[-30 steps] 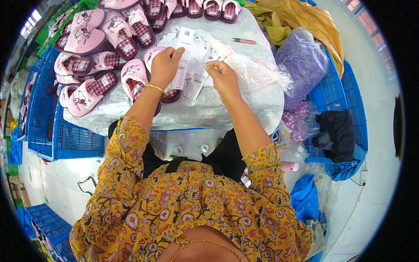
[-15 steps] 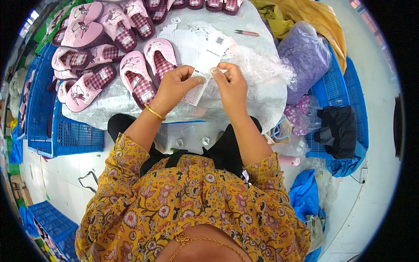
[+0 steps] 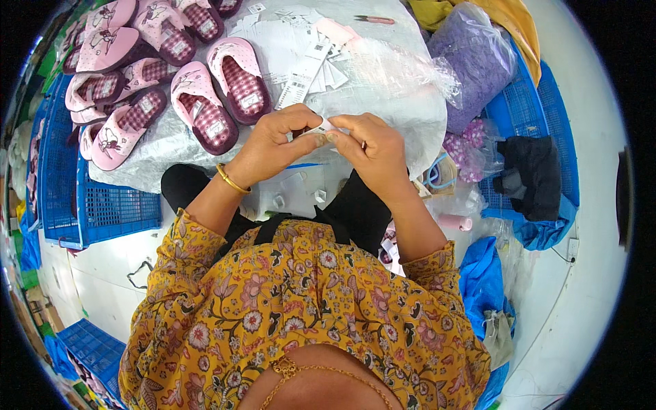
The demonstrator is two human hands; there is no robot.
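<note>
A seated person is pinching a small white tag (image 3: 322, 128) between both hands, the left hand (image 3: 273, 145) and right hand (image 3: 369, 147) closing fingertip to fingertip on its ends, its long axis running side to side between them, just above the lap. Beyond the hands, a strip of paper tags (image 3: 301, 75) is lying on the plastic-covered table (image 3: 417, 130), beside pink checked slippers (image 3: 219, 96). Nothing is standing between.

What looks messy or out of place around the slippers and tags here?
Nothing is damaged or spilled. The slippers lie in a loose jumble, and white tags are scattered unevenly. Both hands, left and right, pinch one small tag.
</note>
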